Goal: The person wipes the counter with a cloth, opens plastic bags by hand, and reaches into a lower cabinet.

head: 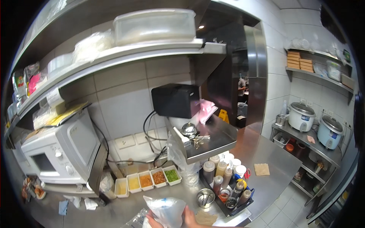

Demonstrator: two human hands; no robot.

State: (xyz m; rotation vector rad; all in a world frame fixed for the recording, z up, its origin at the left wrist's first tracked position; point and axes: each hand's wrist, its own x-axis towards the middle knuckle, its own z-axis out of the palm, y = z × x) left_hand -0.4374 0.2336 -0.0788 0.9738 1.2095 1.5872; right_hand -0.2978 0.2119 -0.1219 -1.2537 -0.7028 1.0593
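Note:
Low in the head view, a clear plastic bag (166, 212) with faint blue marks is held up between both hands over the steel counter (114, 211). My left hand (154, 221) grips its left side, and my right hand (189, 218) presses against its right side. What the bag contains cannot be made out. Another clear plastic wrapper (137, 219) lies just left of my left hand. Behind the bag stands a row of white containers with toppings, among them chopped green herbs (171, 175). To the right sits a steel bowl (205, 198) with utensils in it.
A black tray (233, 212) holds squeeze bottles (209, 171) and jars, with red scissors (247, 174) beside it. Above hangs a steel shelf (211, 148) with a call bell (189, 129) and keys. A white microwave (62, 154) stands left; rice cookers (301, 116) stand far right. A person (241, 85) is in the background.

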